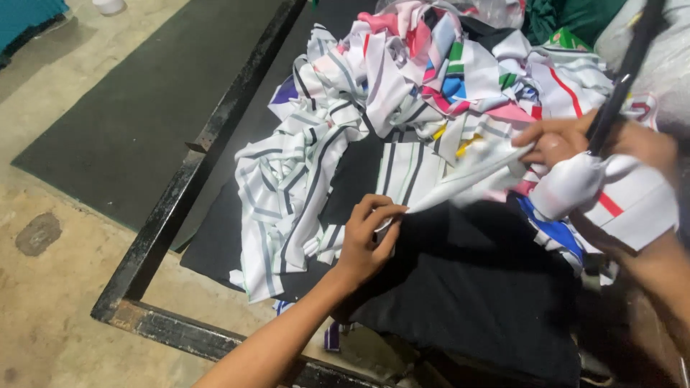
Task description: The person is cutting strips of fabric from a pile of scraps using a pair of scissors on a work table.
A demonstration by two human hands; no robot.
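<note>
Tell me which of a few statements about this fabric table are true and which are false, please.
1. The left hand pinches one end of a white strip of cloth. True.
2. The right hand is empty and flat on the table. False: it grips the other end of the strip, bunched cloth and a dark rod-like object.
3. The pile of cloth pieces is all plain black. False: it is mostly white with grey stripes and pink, blue, green and red patches.
4. The pieces lie on a black surface. True.
5. A dark metal frame runs along the left of the surface. True.
</note>
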